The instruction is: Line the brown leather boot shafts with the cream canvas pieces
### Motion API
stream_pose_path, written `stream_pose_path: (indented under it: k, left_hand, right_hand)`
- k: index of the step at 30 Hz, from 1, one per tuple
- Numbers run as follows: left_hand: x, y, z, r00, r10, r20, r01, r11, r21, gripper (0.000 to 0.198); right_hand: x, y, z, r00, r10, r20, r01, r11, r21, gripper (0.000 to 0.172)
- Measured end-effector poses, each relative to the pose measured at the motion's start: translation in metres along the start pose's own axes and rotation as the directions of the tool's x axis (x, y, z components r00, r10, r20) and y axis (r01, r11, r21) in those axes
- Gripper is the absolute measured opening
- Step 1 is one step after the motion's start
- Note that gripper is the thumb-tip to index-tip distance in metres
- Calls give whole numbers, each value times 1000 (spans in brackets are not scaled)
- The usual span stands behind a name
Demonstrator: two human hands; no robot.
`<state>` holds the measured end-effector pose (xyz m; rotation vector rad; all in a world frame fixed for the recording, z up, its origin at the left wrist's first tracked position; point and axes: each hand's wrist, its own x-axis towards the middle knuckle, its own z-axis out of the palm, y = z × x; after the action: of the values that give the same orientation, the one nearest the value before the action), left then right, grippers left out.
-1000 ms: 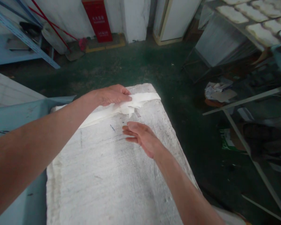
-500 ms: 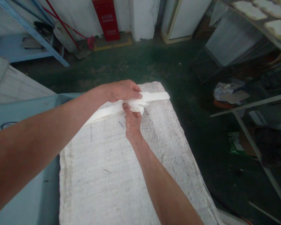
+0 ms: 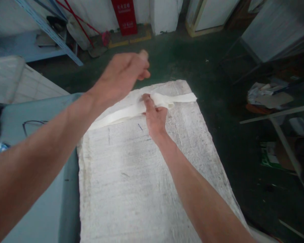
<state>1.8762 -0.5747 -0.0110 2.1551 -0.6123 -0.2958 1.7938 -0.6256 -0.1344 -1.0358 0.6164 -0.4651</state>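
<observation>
White strip (image 3: 129,111), grey-smudged white tabletop (image 3: 131,182)

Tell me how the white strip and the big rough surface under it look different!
The white strip is long and narrow, but the rough surface is much wider. The white strip looks bright and clean, while the rough surface is greyer with dark marks. The white strip is bunched up near the right hand; the rough surface is spread out flat. Both are whitish.
</observation>
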Motion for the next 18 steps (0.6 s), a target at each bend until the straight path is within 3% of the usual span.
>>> stream_pose_path:
  k: [2,4,6,8,9,12,18]
  left_hand:
    - [-35,-17,-8,978,12,-206,-19,999,-34,58]
    - [-81,-39,-9,918,32,-396,-32,999,6,64]
    - [-128,-63,-3,928,38,-371,-10,997,77,55]
    - [-167,-86,8,971,53,-232,-14,986,165,33]
    - [-181,-97,14,981,81,-176,-44,978,204,32]
    - [-197,-122,32,985,156,-71,-127,943,309,43]
    - [-171,-143,49,970,240,29,-227,862,453,62]
  right_hand:
    - [2,-11,7,997,-30,69,33,999,-39,27]
    - [3,-24,14,989,-53,135,63,995,-71,30]
    - [3,-36,22,981,-52,189,67,995,-74,30]
    - [2,-45,29,979,-26,204,40,997,-62,27]
    - [2,-48,31,980,-8,198,20,998,-60,24]
    - [4,-49,37,984,16,178,-8,999,-44,18]
    - [11,-38,50,978,-5,207,-6,999,53,30]
